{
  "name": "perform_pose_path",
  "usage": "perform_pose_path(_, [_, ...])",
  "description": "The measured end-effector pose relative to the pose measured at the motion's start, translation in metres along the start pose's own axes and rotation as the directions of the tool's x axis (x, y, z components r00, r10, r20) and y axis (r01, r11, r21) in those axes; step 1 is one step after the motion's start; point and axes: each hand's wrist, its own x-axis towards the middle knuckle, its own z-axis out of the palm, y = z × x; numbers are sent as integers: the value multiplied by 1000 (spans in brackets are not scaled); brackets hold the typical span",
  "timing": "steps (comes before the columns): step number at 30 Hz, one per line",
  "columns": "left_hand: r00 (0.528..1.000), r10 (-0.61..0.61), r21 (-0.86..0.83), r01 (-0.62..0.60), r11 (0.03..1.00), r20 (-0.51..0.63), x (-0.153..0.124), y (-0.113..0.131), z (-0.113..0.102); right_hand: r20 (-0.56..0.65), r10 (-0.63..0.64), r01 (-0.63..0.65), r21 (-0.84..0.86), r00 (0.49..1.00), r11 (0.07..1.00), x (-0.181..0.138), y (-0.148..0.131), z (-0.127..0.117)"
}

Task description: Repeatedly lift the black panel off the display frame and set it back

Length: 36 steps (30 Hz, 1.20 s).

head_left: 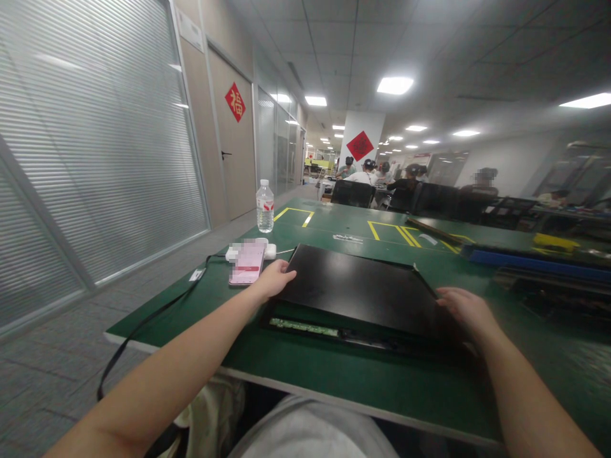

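Note:
A flat black panel [356,286] lies on the green table [334,375] in front of me, tilted up a little over a frame with a green circuit strip [303,327] along its near edge. My left hand [274,278] grips the panel's left edge, fingers curled round it. At the panel's right near corner, my right hand [465,310] holds the right edge, fingers bent over it.
A pink phone [247,264] and a white charger [267,249] with a black cable lie left of the panel. A water bottle [265,207] stands farther back. Yellow tape marks, a blue strip [534,262] and dark parts fill the right. Several seated people work at the far end.

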Motion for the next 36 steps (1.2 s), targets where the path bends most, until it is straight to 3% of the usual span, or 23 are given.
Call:
perform_pose_path(15, [999,9,8,-10,1000,37,-4,5,0,-1,-86,82,-298,996,951,0,-4,-3])
perform_pose_path(36, [1000,-3,13,3,1000,21,-4,6,1,-15,-168,150,-379,986,913,-2,-2,0])
